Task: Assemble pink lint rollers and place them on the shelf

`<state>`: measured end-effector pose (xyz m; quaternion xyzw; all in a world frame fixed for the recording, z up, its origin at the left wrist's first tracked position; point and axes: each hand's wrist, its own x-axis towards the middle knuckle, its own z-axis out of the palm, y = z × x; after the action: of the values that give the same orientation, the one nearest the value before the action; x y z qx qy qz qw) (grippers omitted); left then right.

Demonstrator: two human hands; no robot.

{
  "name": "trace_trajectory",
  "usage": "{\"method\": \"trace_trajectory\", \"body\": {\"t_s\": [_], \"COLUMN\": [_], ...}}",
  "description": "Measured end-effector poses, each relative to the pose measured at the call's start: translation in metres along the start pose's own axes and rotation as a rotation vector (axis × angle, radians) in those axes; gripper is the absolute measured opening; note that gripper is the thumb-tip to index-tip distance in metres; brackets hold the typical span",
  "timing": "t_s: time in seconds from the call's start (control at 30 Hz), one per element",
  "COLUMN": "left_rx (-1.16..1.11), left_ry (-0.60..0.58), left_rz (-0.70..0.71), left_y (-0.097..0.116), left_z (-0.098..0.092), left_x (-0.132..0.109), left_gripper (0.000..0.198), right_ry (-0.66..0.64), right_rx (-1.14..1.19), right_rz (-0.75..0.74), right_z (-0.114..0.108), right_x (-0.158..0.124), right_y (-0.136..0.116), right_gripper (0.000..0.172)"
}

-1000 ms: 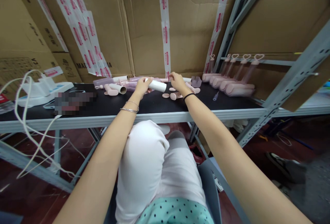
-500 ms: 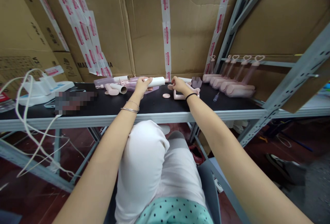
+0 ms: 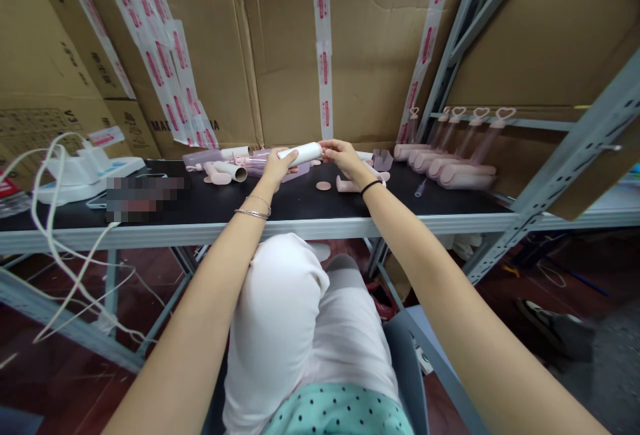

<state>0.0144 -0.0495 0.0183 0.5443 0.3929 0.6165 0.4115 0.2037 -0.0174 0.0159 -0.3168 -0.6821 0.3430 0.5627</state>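
Observation:
My left hand (image 3: pixel 275 165) grips a white roll (image 3: pixel 301 153) and holds it just above the black shelf top (image 3: pixel 210 201). My right hand (image 3: pixel 341 156) pinches the roll's right end with its fingertips; whether a small pink cap sits between them is too small to tell. A round pink cap (image 3: pixel 323 185) lies flat on the shelf under the hands. A pink handle piece (image 3: pixel 350 185) lies beside my right wrist. More white rolls and pink parts (image 3: pixel 225 169) lie to the left of my left hand.
Several finished pink rollers with heart-shaped handles (image 3: pixel 450 165) lie in a row at the right. A white device with cables (image 3: pixel 83 169) stands at the left. Cardboard boxes (image 3: pixel 370 48) wall the back. A grey shelf post (image 3: pixel 565 155) slants across the right.
My right hand left the pink handle piece on the shelf and rose to the roll's right end. My left hand tilted the roll up slightly.

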Motion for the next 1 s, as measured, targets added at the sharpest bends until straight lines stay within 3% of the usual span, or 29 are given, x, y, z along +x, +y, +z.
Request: {"method": "trace_trajectory", "body": {"t_s": [0.13,0.23,0.37,0.5,0.7,0.83,1.0], "left_rx": [-0.007,0.112,0.395,0.53,0.388,0.381,0.382], "left_ry": [-0.009,-0.085,-0.352,-0.507,-0.359,-0.328,-0.305], "left_rz": [0.014,0.018,0.106,0.196,0.372,0.494,0.463], "left_y": [-0.001,-0.003,-0.008,-0.014,-0.023,-0.021,-0.018], "left_z": [0.0,-0.001,-0.003,-0.005,-0.011,-0.011,-0.01], "left_x": [0.001,0.0,-0.002,0.002,0.013,0.013,0.011], "left_gripper": [0.021,0.029,0.048,0.062,0.089,0.069,0.058], "right_ry": [-0.073,-0.081,-0.004,-0.093,-0.093,-0.057,-0.051], "right_rx": [0.133,0.112,-0.059,-0.163,-0.242,-0.276,-0.302], "right_rz": [0.014,-0.031,-0.217,-0.287,-0.328,-0.36,-0.362], "right_z": [-0.001,-0.001,0.003,0.014,0.02,0.019,0.02], "right_x": [0.001,0.003,0.003,-0.003,-0.007,-0.004,-0.004], "right_y": [0.003,0.003,0.0,-0.006,-0.011,-0.009,-0.009], "right_gripper": [0.042,0.056,0.042,0.033,0.036,0.037,0.039]}}
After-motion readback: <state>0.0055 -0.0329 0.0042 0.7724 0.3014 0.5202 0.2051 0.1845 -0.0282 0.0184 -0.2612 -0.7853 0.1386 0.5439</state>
